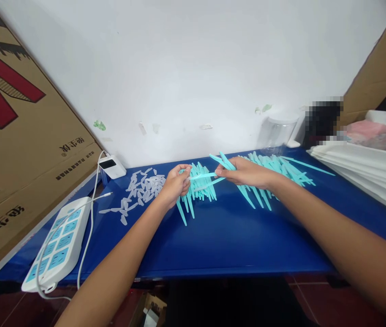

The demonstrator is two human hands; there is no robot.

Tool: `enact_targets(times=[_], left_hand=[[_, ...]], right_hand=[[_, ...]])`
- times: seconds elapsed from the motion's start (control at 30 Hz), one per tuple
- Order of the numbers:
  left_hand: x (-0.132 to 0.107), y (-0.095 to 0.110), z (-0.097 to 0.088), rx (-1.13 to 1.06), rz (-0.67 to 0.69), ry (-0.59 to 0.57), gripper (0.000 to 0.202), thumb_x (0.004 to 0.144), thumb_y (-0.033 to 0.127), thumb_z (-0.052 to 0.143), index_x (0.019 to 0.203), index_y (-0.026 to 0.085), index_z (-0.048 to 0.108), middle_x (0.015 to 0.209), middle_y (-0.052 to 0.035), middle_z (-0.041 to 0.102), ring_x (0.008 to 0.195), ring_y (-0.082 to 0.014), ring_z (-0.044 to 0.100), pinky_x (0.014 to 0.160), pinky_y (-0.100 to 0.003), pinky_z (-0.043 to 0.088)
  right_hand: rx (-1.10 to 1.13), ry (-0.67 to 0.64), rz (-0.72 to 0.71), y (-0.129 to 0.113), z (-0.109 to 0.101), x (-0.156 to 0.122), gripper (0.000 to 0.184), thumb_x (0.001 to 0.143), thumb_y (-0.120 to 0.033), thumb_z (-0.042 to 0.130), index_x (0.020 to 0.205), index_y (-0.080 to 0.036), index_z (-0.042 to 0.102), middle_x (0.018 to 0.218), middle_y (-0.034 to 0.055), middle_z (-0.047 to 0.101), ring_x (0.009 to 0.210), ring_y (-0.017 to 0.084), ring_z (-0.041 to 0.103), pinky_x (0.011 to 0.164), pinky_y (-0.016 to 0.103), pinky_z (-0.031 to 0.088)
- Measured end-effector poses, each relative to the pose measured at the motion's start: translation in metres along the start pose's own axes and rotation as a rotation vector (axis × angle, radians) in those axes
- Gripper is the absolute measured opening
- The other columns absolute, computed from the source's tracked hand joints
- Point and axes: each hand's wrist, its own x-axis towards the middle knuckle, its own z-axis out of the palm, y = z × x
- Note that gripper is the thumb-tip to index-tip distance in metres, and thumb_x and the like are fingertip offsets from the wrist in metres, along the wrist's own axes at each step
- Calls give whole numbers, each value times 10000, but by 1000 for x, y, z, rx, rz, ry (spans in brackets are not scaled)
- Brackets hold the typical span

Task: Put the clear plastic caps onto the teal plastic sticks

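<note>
Head view: on the blue table (233, 236), a power strip (59, 240) lies at eight o'clock, teal stick piles (281, 168) at twelve to one, clear caps (141, 188) at ten. Left hand (175, 184) and right hand (243, 172) each pinch one end of a stick (203, 175), held level just above the piles.

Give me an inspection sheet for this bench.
Surface: blue table, glossy.
Job's things: teal stick between both hands; stick piles behind them; clear caps left.
Clutter: clear jar, white sheets right.
Hands: left hand and right hand each pinch the stick.
Cables: white cable from charger past power strip.
Surroundings: white wall; cardboard box left.
</note>
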Motion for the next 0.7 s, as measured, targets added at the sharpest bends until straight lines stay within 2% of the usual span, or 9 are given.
enact_targets(times=[0.33,0.57,0.7], left_hand=[[2,0,0,63,63,52,240,973,425,646,1056,238,520,520,126,312,382,-57,220,390,-161,164],[0,-1,3,74,81,21,264,971,457,643,1059,233,536,518,124,325,384,-56,209,389,-161,169],[0,0,3,80,82,42,268,971,456,645,1066,231,534,517,126,325,380,-54,219,389,-158,173]], right_hand=[[35,9,12,-2,-1,-2,407,906,-598,695,899,-194,647,593,-73,330,512,96,225,485,276,194],[-3,-19,18,-2,3,0,393,949,-582,651,873,-197,625,603,-67,351,513,93,244,483,273,195],[17,-14,15,-4,3,-2,385,944,-571,661,889,-191,638,603,-67,351,512,93,240,483,277,193]])
